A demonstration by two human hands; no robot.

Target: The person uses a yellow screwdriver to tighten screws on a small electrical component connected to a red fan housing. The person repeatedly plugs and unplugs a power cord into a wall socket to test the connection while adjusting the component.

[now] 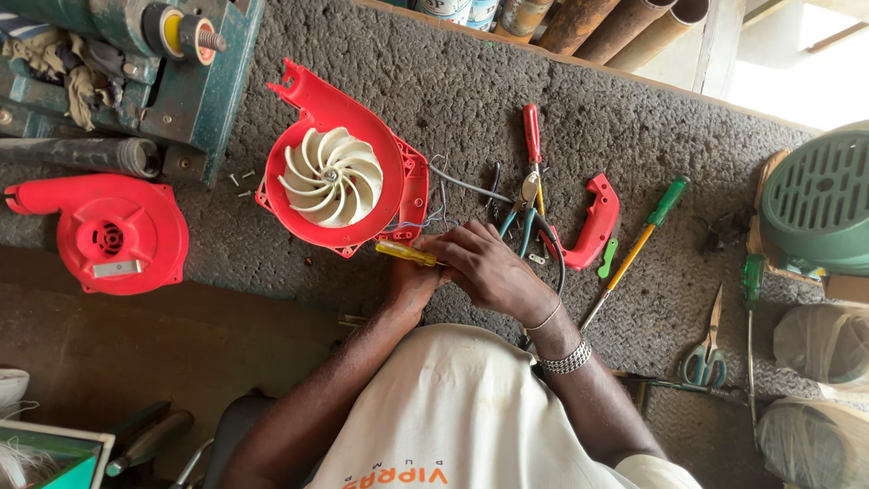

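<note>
Here, your left hand (412,281) and right hand (489,267) close together on the yellow screwdriver (407,253). Its long axis runs sideways — tip end hidden under your fingers. The red blower housing (339,163) lies just beyond the grip.

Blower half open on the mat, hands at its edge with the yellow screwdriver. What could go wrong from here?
1. The loose screws lie bare on the mat beside the red fan housing; a nudge could scatter them.
2. Thin wires trail from the housing right where the right hand and left hand work the yellow screwdriver; a slip might snag them.
3. Pliers crowd the right hand.
</note>
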